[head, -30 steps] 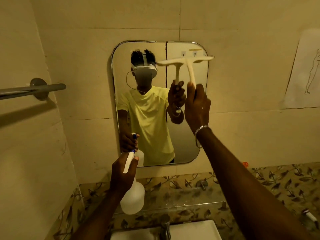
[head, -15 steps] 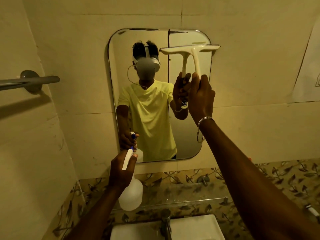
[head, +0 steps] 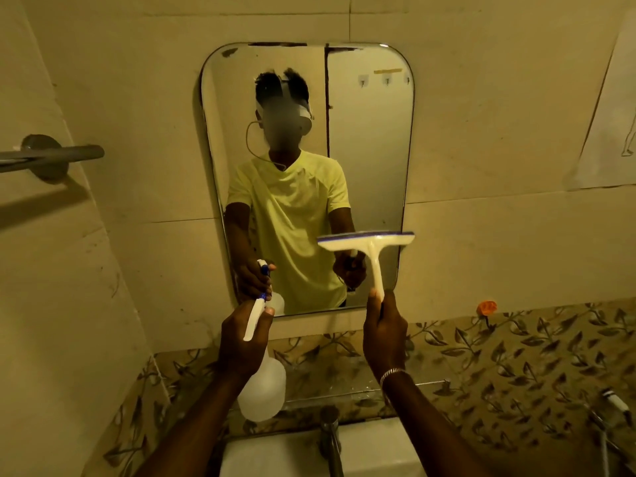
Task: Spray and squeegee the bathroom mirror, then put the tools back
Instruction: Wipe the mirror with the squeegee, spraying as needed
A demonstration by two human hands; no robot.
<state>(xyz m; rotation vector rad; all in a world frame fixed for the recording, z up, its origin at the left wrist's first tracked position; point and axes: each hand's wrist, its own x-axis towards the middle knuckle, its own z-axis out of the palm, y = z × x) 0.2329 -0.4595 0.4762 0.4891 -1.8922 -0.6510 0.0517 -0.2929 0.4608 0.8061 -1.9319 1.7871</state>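
Two hands, both loaded: right hand [head: 384, 333] has its fingers [head: 377, 304] clamped round the bottom end of the squeegee [head: 373, 251] handle, left hand [head: 245, 342] has its fingers [head: 266, 310] wrapped on the neck and trigger of the spray bottle [head: 263, 390], nozzle pointing at the glass. Change vs a second ago: squeegee blade was up at the top right corner of the mirror [head: 371, 160], now it sits low on the right side, near the bottom edge, roughly level, blue rubber edge up. That reads as one downward pull along the right strip, about finished. Can't tell from this view whether the blade is touching the glass or just off it. Bottle hand has barely shifted, same spot below the mirror's lower left corner, bottle hanging over the sink [head: 371, 449] next to the tap [head: 330, 432]. Glass over the right strip looks clean, no visible streaks or droplets, though the light is dim and yellow so I wouldn't bet on it. Left and centre strips: no sign either way. My read: mid-squeegee phase, right pass done; next would be lifting the blade back to the top and overlapping toward centre. Tools not yet put back. Risk: drip line left at the bottom edge where the blade stops.
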